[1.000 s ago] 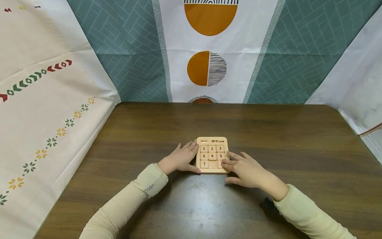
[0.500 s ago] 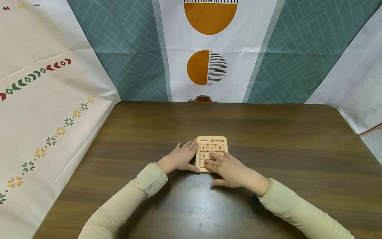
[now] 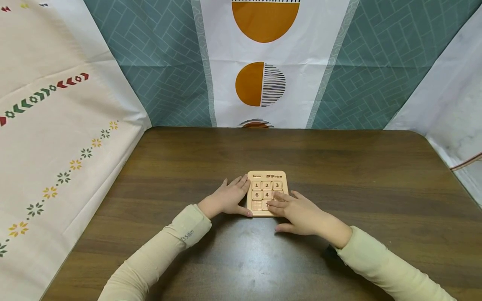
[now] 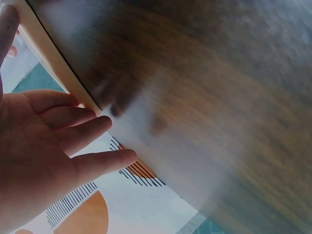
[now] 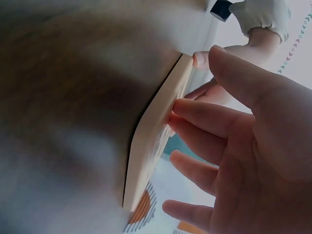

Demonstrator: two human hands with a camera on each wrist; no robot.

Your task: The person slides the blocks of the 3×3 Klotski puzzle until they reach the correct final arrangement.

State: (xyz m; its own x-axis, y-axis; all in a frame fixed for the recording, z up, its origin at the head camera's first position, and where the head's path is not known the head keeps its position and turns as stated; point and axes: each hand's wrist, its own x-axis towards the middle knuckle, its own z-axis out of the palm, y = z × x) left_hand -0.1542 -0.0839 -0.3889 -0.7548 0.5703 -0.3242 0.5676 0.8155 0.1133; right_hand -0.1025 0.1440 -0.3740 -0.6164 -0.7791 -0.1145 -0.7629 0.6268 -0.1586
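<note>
A pale wooden number sliding puzzle [image 3: 263,176] lies flat on the table in the head view. Its top row reads 1, 2, 3, with 6 and 4 below. The bottom-left slot [image 3: 257,205] is bare, and the 7 tile [image 3: 265,205] sits in the bottom middle, partly under a fingertip. My left hand [image 3: 227,198] rests along the left edge, fingers straight, thumb at the near corner. My right hand [image 3: 303,214] reaches in from the right with extended fingers touching the lower tiles, covering those at the right. In the right wrist view, two fingertips [image 5: 181,105] meet the puzzle's top face.
The brown wooden table [image 3: 357,175] surrounds the puzzle. A patterned teal and white cloth [image 3: 169,62] hangs behind its far edge, and a cream embroidered cloth [image 3: 49,146] borders the left side. A small black object [image 5: 221,9] is at the left sleeve's cuff.
My right hand moved left across the puzzle, then back right a little. The 7 tile slid right from the bottom-left slot to the bottom middle. My left hand stayed put.
</note>
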